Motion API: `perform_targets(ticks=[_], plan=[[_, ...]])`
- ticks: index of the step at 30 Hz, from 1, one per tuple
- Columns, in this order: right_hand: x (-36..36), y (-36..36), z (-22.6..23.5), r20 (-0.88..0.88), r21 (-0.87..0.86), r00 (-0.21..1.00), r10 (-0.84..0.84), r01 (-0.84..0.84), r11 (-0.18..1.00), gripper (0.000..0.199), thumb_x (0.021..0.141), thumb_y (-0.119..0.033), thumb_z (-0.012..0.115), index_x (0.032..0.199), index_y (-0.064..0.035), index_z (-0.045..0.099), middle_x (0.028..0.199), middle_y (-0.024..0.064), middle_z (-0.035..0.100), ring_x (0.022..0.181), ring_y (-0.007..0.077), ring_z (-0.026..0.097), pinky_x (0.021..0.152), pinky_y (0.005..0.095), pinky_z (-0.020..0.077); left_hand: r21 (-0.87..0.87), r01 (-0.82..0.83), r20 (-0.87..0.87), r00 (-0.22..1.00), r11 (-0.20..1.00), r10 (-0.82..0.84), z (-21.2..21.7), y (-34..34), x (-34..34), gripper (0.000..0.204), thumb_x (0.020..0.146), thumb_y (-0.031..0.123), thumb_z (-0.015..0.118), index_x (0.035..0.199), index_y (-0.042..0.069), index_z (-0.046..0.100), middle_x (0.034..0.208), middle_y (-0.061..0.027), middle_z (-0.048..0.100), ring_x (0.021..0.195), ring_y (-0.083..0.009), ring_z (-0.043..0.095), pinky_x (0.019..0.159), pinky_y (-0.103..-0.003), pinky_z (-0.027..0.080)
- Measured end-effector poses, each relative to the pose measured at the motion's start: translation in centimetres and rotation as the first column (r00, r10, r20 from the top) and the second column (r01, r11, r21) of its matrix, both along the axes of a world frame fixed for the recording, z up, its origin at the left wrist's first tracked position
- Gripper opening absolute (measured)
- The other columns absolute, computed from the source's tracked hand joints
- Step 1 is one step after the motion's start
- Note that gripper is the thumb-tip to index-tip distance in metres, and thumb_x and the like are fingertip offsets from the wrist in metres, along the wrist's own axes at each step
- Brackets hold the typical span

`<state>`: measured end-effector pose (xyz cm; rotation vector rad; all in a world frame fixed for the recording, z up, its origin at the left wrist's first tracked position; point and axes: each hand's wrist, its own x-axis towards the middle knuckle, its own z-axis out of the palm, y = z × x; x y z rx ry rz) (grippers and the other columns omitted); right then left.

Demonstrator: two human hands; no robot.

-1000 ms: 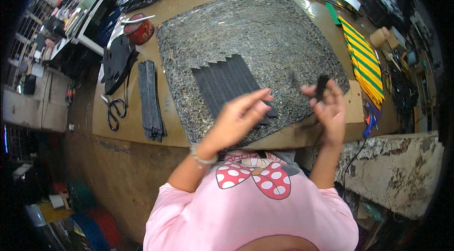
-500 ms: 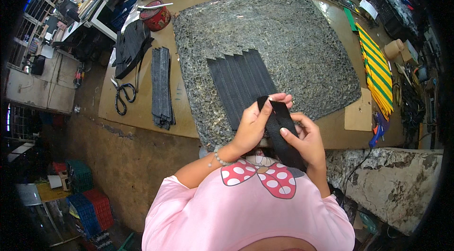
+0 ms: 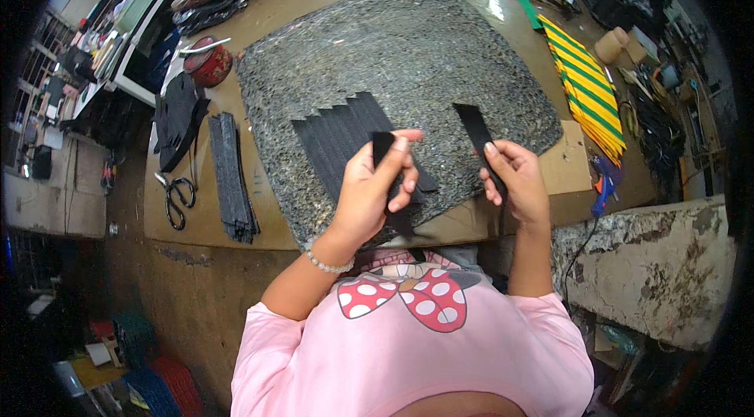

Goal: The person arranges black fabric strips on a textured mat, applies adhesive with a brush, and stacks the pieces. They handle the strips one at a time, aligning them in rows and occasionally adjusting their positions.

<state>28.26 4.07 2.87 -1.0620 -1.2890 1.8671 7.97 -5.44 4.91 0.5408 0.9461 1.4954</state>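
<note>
My left hand is closed round a black fabric strip, its end sticking up between thumb and fingers. Farther right, my right hand pinches another black strap that slants up and leftward; its lower part hangs below the fingers. A row of overlapping black strips with slanted ends lies on the speckled dark mat, just beyond my left hand and partly hidden by it. Left of the mat rests a bundle of grey-black strips.
Black-handled scissors and a heap of black straps lie at the table's left. Behind them stands a red tin with a white stick across it. Rightward are yellow-green striped strips, a cardboard piece and a blue glue gun.
My hands, together on one black strap before, are now apart, each with a black strip. The right hand has moved up and away from my body. The whole view has shifted.
</note>
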Motion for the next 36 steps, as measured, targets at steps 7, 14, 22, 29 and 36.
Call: perform_targets(ticks=[7, 14, 22, 29, 36], plan=[[-1.1, -0.6, 1.7, -0.173, 0.007, 0.965, 0.196, -0.198, 0.98, 0.024, 0.092, -0.022, 0.06, 0.098, 0.0016, 0.06, 0.069, 0.0047, 0.061, 0.044, 0.0065, 0.053, 0.037, 0.0177, 0.0387, 0.195, 0.136, -0.886, 0.449, 0.971, 0.114, 5.0, 4.2, -1.5, 0.03, 0.08, 0.021, 0.072, 0.101, 0.0, 0.066, 0.079, -0.0074, 0.065, 0.065, -0.0096, 0.057, 0.059, -0.025, 0.047], [-2.6, -0.1, -0.1, -0.032, 0.142, 0.998, 0.047, -0.042, 0.989, 0.031, 0.091, -0.015, 0.061, 0.115, 0.0033, 0.058, 0.076, 0.0019, 0.059, 0.055, 0.0044, 0.053, 0.045, 0.0165, 0.0403, 0.041, 0.126, -0.973, 0.232, 0.991, 0.011, 8.2, 10.3, -10.4, 0.024, 0.079, 0.023, 0.074, 0.092, 0.003, 0.071, 0.065, 0.0032, 0.059, 0.054, -0.0024, 0.046, 0.049, -0.018, 0.036], [-7.0, 2.0, -4.5, 0.082, 0.401, 0.987, -0.14, 0.096, 0.911, 0.026, 0.089, -0.013, 0.062, 0.112, 0.0006, 0.063, 0.074, -0.0002, 0.061, 0.062, 0.0042, 0.055, 0.055, 0.0195, 0.0441, -0.165, 0.372, -0.968, -0.239, 0.913, -0.078, 4.3, 20.1, -18.7, 0.036, 0.073, 0.03, 0.078, 0.094, 0.001, 0.071, 0.076, -0.0088, 0.068, 0.07, -0.0152, 0.062, 0.064, -0.031, 0.051], [-7.2, 1.9, -7.3, 0.385, 0.631, 0.892, -0.238, -0.066, 0.773, 0.022, 0.084, -0.013, 0.064, 0.101, 0.0011, 0.066, 0.077, 0.0156, 0.065, 0.061, 0.0209, 0.06, 0.058, 0.0313, 0.0472, -0.416, 0.276, -0.907, -0.188, 0.866, -0.376, -5.0, 21.9, -18.7, 0.044, 0.076, 0.037, 0.076, 0.099, -0.001, 0.068, 0.084, -0.0068, 0.066, 0.074, -0.0162, 0.059, 0.072, -0.032, 0.048], [-5.2, -0.6, -7.2, 0.464, 0.647, 0.853, -0.238, -0.143, 0.749, 0.023, 0.084, -0.014, 0.064, 0.102, 0.0007, 0.065, 0.08, 0.0155, 0.063, 0.062, 0.0226, 0.058, 0.059, 0.0328, 0.046, -0.478, 0.353, -0.871, -0.071, 0.804, -0.486, -6.1, 20.2, -17.7, 0.038, 0.078, 0.033, 0.075, 0.093, -0.001, 0.068, 0.079, -0.0036, 0.066, 0.073, -0.0115, 0.055, 0.071, -0.031, 0.046]])
